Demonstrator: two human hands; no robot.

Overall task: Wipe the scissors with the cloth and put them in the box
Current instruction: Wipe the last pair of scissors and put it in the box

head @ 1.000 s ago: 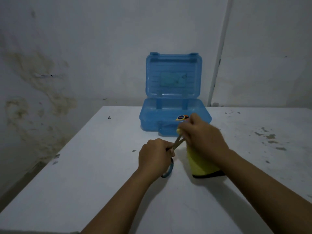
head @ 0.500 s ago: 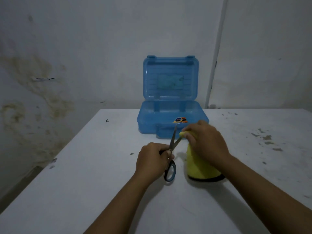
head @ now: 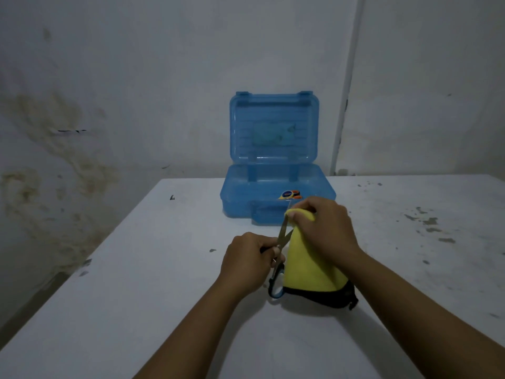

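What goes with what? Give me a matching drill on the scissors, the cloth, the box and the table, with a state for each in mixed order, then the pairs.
1. scissors
2. cloth
3. box
4. table

A. lid raised, standing open
B. yellow with a dark edge, pinched in the right hand
C. white, spotted with dark marks
D. blades parted, gripped by the left hand

Pairs: 1-D, 2-B, 3-A, 4-C
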